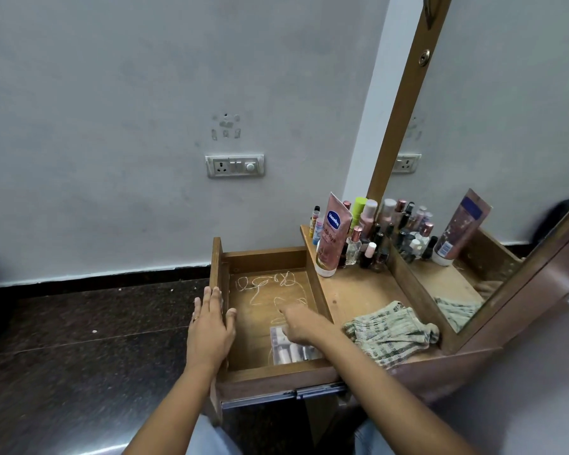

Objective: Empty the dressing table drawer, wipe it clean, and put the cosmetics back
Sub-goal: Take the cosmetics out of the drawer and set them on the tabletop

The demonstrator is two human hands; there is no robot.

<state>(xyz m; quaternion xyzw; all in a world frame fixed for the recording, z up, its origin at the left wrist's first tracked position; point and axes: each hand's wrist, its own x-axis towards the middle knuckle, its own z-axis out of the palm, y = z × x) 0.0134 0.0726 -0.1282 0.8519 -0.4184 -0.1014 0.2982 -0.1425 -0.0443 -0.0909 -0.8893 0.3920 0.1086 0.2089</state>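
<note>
The wooden drawer (266,257) is pulled out to the left of the dressing table. On its floor lie a thin white thread (263,284) in loops and a clear plastic pouch (293,351) with small items inside. My left hand (211,326) rests on the drawer's front panel, fingers straight and thumb inside the edge. My right hand (301,323) is inside the drawer, fingers curled, pinching the thread above the pouch. A cluster of cosmetics (362,238), including a pink Vaseline tube (330,234), stands on the table top.
A checked cloth (391,330) lies crumpled on the table top (358,297) to the right of the drawer. A mirror (493,159) stands behind it. A wall socket (234,165) is above, dark floor (79,323) to the left.
</note>
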